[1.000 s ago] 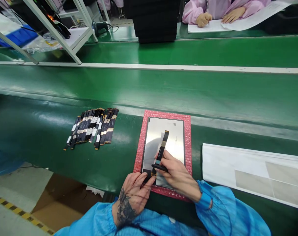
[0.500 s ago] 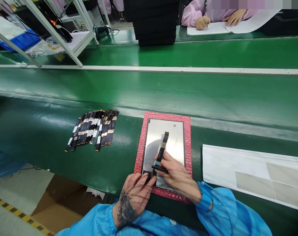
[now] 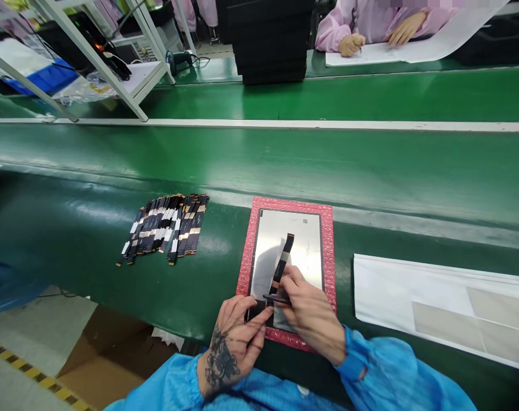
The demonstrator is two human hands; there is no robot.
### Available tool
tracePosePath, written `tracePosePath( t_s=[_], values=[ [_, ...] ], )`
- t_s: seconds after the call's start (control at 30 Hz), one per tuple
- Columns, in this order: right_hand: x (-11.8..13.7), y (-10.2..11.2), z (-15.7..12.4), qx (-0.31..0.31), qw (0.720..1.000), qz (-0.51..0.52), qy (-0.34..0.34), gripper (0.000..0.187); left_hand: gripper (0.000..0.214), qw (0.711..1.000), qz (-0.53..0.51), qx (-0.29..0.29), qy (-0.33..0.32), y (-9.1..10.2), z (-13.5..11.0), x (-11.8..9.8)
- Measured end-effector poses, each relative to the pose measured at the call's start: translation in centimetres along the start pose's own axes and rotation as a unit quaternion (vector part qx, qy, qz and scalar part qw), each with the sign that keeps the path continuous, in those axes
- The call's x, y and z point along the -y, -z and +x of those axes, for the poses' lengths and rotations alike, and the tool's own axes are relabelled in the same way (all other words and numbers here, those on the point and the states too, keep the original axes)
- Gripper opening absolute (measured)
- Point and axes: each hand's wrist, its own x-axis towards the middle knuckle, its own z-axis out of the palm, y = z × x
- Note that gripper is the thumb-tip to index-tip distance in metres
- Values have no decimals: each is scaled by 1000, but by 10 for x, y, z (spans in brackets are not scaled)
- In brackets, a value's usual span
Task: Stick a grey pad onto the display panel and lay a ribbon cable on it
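A flat display panel (image 3: 306,245) with a silvery back and dark edges lies on a pink-red bubble-wrap sheet (image 3: 328,228). A black flex cable (image 3: 284,257) with gold-coloured ends rises slantwise over the panel. My right hand (image 3: 310,311) is closed on a slim black tool (image 3: 277,298), whose exact kind I cannot make out; its fingers also touch the cable. My left hand (image 3: 237,337) rests at the panel's lower left with fingers stretched out. Its index fingertip presses near the cable's lower end, beside a black strip (image 3: 254,308) on the panel.
A row of similar flex cables (image 3: 165,225) lies to the left on the green table (image 3: 83,240). White sheets (image 3: 387,285) lie at the right. Across the bench stand a black stack (image 3: 268,40) and a white rack (image 3: 135,85). A person in pink (image 3: 351,44) works over paper.
My left fingers have shifted slightly, the index finger now stretching further along the cable's lower end. My right hand keeps the tool at nearly the same spot. The view has tilted slightly.
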Motion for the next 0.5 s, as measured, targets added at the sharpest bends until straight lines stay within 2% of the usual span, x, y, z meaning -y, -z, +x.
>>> tracePosePath(
  t_s=[0.1,0.17,0.23,0.3,0.4,0.47,0.5],
  values=[
    [-5,1,-4,-107,991,-83,-19,16,37,1000,-11,-12,6,0,-4,2],
    [-14,9,-5,-200,972,-121,-19,17,38,999,-24,-25,10,-1,-8,3],
    [-25,22,-6,-286,949,-134,-17,18,38,999,-36,-36,14,-1,-12,6],
    [-38,35,-8,-343,931,-122,-21,17,38,998,-45,-42,28,1,-14,10],
    [-52,48,-13,-376,923,-79,-38,17,34,991,-69,-66,93,9,-13,20],
    [-56,48,-18,-346,936,-33,-54,18,31,972,-138,-76,172,19,-9,26],
    [-57,46,-21,-316,946,-11,-65,20,31,953,-197,-73,220,25,-7,28]
  ],
)
